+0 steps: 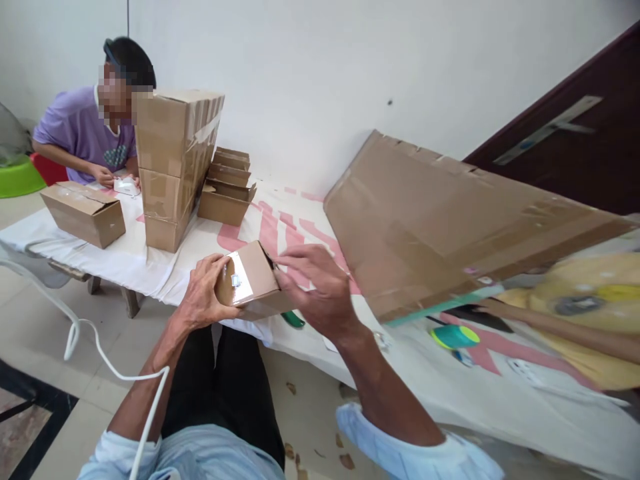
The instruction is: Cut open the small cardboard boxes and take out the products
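A small brown cardboard box (263,273) with a white label on one face is held tilted above my lap, at the table's front edge. My left hand (206,291) is closed around its left end, with the thumb underneath. At the box's right end, my right hand (317,287) has its fingertips and thumb on the edge, beside a dark gap at the flap. The exact grip of those fingers is partly hidden. Just beyond the box, a dark green object (293,319) lies partly covered on the table.
A tall stack of cardboard boxes (163,163) stands left, with open boxes (227,202) behind and a closed box (85,212) nearer the co-worker (83,133). A large cardboard panel (425,220) leans at right. Another person's arm (560,327) reaches in there. A white cable (107,353) crosses my left arm.
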{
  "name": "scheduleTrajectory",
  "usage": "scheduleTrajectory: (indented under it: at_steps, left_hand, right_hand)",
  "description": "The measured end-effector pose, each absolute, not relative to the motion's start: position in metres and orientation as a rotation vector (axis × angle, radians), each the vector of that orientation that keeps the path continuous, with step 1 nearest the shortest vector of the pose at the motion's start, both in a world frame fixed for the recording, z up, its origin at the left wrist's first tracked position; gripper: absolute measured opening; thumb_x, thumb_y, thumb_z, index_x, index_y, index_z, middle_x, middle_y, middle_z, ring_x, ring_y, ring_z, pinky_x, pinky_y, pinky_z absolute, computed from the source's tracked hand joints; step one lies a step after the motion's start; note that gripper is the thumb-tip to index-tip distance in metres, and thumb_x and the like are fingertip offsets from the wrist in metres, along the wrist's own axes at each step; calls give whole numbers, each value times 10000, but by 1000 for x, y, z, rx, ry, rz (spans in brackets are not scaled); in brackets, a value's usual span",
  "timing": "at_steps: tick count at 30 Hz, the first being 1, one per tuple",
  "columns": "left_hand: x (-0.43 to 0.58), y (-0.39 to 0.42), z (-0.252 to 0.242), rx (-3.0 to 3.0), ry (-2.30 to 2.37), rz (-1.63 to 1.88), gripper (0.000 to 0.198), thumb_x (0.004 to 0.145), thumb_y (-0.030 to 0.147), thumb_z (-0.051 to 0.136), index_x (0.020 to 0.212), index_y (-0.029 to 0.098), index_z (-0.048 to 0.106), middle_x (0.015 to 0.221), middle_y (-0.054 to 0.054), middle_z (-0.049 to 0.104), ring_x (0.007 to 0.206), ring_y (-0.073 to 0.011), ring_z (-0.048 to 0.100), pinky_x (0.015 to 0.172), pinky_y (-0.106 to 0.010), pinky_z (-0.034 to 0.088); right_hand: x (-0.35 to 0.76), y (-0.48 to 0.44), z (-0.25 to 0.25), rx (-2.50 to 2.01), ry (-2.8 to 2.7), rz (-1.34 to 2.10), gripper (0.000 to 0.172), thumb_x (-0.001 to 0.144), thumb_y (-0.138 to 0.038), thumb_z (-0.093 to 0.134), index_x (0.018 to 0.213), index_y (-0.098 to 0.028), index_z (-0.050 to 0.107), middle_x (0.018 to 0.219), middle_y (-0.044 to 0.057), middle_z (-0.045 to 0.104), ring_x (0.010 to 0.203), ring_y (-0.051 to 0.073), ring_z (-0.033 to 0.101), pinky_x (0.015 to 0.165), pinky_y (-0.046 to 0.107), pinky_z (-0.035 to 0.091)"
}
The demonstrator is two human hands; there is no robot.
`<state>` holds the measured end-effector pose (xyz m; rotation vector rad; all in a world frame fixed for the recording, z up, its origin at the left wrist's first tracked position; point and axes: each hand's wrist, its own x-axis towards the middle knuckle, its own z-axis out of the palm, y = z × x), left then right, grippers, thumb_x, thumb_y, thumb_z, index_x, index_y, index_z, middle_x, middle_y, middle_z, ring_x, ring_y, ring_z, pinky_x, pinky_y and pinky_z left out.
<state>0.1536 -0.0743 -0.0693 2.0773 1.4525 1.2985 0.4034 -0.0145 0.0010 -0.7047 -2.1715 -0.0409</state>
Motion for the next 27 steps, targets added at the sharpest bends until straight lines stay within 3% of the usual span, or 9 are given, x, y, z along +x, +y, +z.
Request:
scheduleTrajectory:
  at_steps: [4,10,19,27]
  left_hand:
    - [162,-75,-67,2072,1498,1296,1080,618,367,980,1572,258,484,1557,-189,514,1471,-433,477,1207,-605,401]
    - [168,-75,-67,2081,1519,1312,1083,621,336,972,1579,291,468,1531,-176,536,1440,-431,501,1173,-600,417]
    - [172,-76,-64,2088,1519,1299,1096,605,321,968,1579,274,468,1535,-185,527,1434,-437,496,1172,-599,419]
    - [176,-77,-61,2100,1525,1295,1096,609,298,957,1583,292,456,1534,-175,527,1439,-435,491,1173,-595,423]
  right_hand:
    - [363,-27,31,-430,-2576,-34,161,1033,-189,596,1039,-230,751,1050,89,711,1036,256,649,932,431,570]
    - [355,-15,32,-479,-2803,-148,89,941,-104,709,956,-187,733,970,73,659,977,227,596,864,353,508]
    - [352,-12,28,-514,-2855,-272,210,965,-119,673,768,-176,720,862,77,656,857,207,577,776,352,450]
    - [356,-12,30,-528,-2776,-157,274,1031,-144,517,833,-186,701,879,84,678,876,225,592,824,365,487]
